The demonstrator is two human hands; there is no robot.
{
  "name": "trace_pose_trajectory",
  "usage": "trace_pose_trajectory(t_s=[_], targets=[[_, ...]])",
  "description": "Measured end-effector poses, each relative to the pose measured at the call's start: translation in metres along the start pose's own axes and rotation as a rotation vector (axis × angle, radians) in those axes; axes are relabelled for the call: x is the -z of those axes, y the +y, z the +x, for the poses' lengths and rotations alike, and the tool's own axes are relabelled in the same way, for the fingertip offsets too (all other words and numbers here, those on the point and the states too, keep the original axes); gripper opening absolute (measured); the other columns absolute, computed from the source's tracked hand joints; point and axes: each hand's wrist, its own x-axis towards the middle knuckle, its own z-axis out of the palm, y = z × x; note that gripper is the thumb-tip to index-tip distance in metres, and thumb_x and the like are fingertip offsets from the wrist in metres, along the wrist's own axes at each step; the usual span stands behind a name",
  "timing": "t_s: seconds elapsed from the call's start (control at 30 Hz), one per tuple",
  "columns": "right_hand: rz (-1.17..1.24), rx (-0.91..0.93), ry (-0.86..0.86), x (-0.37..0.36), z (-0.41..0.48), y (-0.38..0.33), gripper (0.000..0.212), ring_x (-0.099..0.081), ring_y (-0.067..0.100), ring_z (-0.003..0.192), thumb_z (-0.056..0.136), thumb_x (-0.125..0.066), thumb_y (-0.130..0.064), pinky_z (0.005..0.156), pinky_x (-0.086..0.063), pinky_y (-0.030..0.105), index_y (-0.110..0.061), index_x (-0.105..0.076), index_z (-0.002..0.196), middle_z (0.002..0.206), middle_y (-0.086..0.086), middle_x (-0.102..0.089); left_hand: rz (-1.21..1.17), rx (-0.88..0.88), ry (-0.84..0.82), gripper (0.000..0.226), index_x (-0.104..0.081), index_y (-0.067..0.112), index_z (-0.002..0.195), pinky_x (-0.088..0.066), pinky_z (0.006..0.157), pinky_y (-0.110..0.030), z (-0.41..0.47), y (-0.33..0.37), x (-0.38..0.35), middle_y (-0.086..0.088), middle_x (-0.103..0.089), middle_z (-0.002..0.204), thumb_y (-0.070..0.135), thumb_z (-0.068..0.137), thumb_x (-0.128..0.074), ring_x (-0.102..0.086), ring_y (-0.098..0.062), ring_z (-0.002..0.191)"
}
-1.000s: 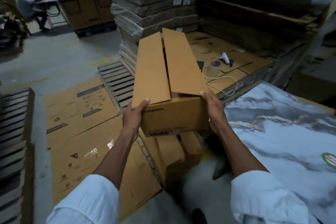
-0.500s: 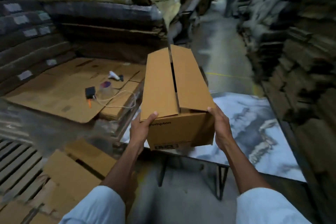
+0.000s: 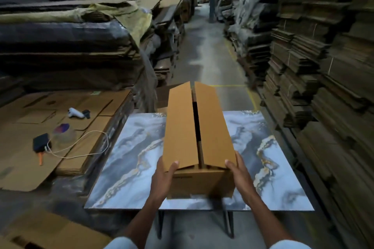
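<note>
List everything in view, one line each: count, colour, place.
box: one, brown, top flaps unsealed, over the table's middle
table: one, blue-grey marble-pattern top, dark legs, centre
flat cardboard: one stack, brown, left of the table
tool: one, white with a black end, on the flat cardboard
tape roll: one, clear, purple-red top, on the flat cardboard
device: one, black, nearer than the tape roll
cable: one, white, plugged into the device
orange item: one, beside the device, too small to tell
cardboard stacks: many, brown, both sides of the aisle
floor: grey, aisle ahead
left hand: grips the box's near left corner
right hand: grips the box's near right corner
</note>
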Motion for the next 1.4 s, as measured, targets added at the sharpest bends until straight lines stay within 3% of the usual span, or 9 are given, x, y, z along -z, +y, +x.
trace_pose_trajectory(t_s=[0.23, 0.5, 0.7, 0.9, 1.0, 1.1, 1.2, 1.3, 1.4], targets=[[-0.708, 0.590, 0.011, 0.006, 0.000, -0.004, 0.088, -0.007, 0.007, 0.156, 0.087, -0.046, -0.079, 0.124, -0.007, 0.038, -0.037, -0.023, 0.160, 0.169, -0.013, -0.014, 0.368, -0.207, -0.099, 0.107, -0.005, 0.033, 0.162, -0.021, 0.122, -0.034, 0.007, -0.007, 0.001, 0.025, -0.007, 0.161, 0.078, 0.081, -0.059, -0.010, 0.003, 0.148], [-1.198, 0.745, 0.143, -0.019, 0.008, -0.006, 0.068, -0.061, 0.032, 0.128, 0.084, -0.049, -0.045, 0.110, -0.041, 0.044, -0.019, -0.042, 0.147, 0.142, 0.006, -0.061, 0.761, -0.177, -0.022, 0.074, 0.005, 0.025, 0.160, -0.048, 0.094, -0.043, 0.021, -0.012, -0.002, 0.001, -0.006, 0.169, 0.047, 0.104, -0.037, -0.052, -0.033, 0.130], [-0.357, 0.370, 0.361, -0.017, -0.010, -0.044, 0.035, -0.069, 0.031, 0.106, 0.106, -0.047, -0.037, 0.087, -0.053, 0.040, -0.012, -0.070, 0.115, 0.112, 0.012, -0.074, 0.701, -0.165, 0.006, 0.063, 0.000, 0.030, 0.161, -0.050, 0.094, -0.043, 0.022, -0.018, 0.016, 0.001, -0.031, 0.163, 0.030, 0.106, -0.031, -0.061, -0.033, 0.118], [0.144, 0.182, 0.629, -0.005, -0.018, -0.075, 0.038, -0.049, 0.025, 0.070, 0.100, -0.056, -0.037, 0.060, -0.037, 0.033, -0.019, -0.049, 0.067, 0.064, -0.001, -0.049, 0.899, -0.179, -0.061, 0.070, 0.015, 0.020, 0.158, -0.050, 0.073, -0.032, 0.020, -0.014, 0.010, -0.003, -0.065, 0.096, 0.031, 0.108, -0.031, -0.062, -0.021, 0.079], [0.021, 0.149, 0.551, -0.005, -0.018, -0.076, 0.008, -0.063, 0.029, 0.103, 0.098, -0.065, -0.028, 0.081, -0.050, 0.037, -0.020, -0.062, 0.100, 0.095, 0.002, -0.067, 0.908, -0.143, -0.080, 0.069, 0.016, 0.021, 0.158, -0.047, 0.069, -0.031, 0.023, -0.014, 0.011, 0.002, -0.058, 0.087, 0.033, 0.107, -0.029, -0.062, -0.020, 0.078], [-0.270, 0.559, 0.769, -0.014, -0.029, -0.089, 0.035, -0.050, 0.025, 0.131, 0.094, -0.067, -0.009, 0.109, -0.042, 0.046, -0.013, -0.060, 0.128, 0.134, 0.007, -0.058, 0.917, -0.117, -0.028, 0.067, 0.014, 0.019, 0.159, -0.046, 0.068, -0.028, 0.021, -0.014, 0.015, 0.003, -0.053, 0.086, 0.033, 0.109, -0.028, -0.054, -0.014, 0.073], [-0.472, 0.794, 0.449, -0.058, -0.045, -0.126, 0.029, -0.058, 0.014, 0.114, 0.096, -0.056, -0.025, 0.100, -0.049, 0.038, -0.015, -0.066, 0.121, 0.119, -0.001, -0.066, 0.940, -0.125, 0.005, 0.066, 0.013, 0.016, 0.160, -0.045, 0.069, -0.026, 0.019, -0.015, 0.016, 0.003, -0.051, 0.088, 0.034, 0.109, -0.026, -0.051, -0.013, 0.074], [-0.439, 0.193, -0.096, -0.097, -0.033, -0.163, 0.057, -0.061, 0.013, 0.118, 0.090, -0.059, -0.064, 0.097, -0.054, 0.040, -0.030, -0.059, 0.136, 0.129, -0.010, -0.065, 0.954, -0.124, -0.030, 0.069, 0.017, 0.018, 0.158, -0.045, 0.069, -0.031, 0.011, -0.007, 0.008, -0.001, -0.061, 0.091, 0.032, 0.108, -0.028, -0.059, -0.019, 0.076], [-0.376, 0.071, -0.317, -0.111, -0.014, -0.193, 0.040, -0.063, 0.015, 0.114, 0.092, -0.071, -0.042, 0.091, -0.054, 0.034, -0.027, -0.063, 0.129, 0.126, -0.008, -0.065, 0.985, -0.285, 0.002, 0.081, 0.021, 0.023, 0.156, -0.053, 0.065, -0.037, -0.006, -0.001, -0.011, -0.008, -0.073, 0.085, 0.035, 0.103, -0.040, -0.071, -0.027, 0.075]])
